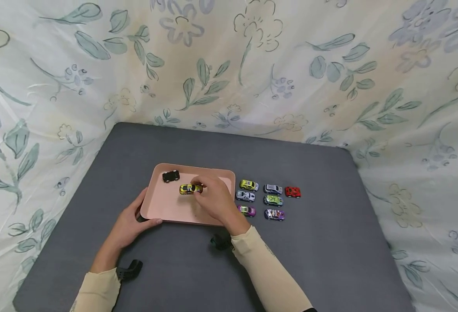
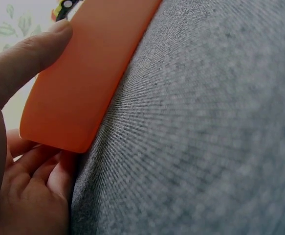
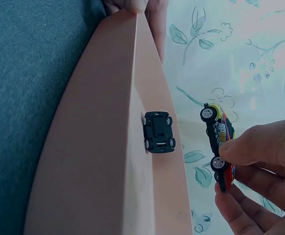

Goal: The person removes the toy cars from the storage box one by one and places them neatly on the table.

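Note:
A pink tray (image 1: 174, 208) lies on the grey table. My left hand (image 1: 129, 225) grips its near left corner, thumb on the rim (image 2: 49, 44) and fingers under it. My right hand (image 1: 209, 197) pinches a yellow toy car (image 1: 190, 189) just above the tray's middle; in the right wrist view the yellow car (image 3: 218, 142) hangs off the tray floor between thumb and fingers. A black toy car (image 1: 170, 176) sits in the tray's far left corner, also seen as the black car (image 3: 158, 132) in the right wrist view.
Several toy cars stand in rows right of the tray: a green one (image 1: 249, 185), a silver one (image 1: 245, 196), a purple one (image 1: 246, 211), a red one (image 1: 293, 192). Flowered cloth (image 1: 229, 65) walls the table on three sides.

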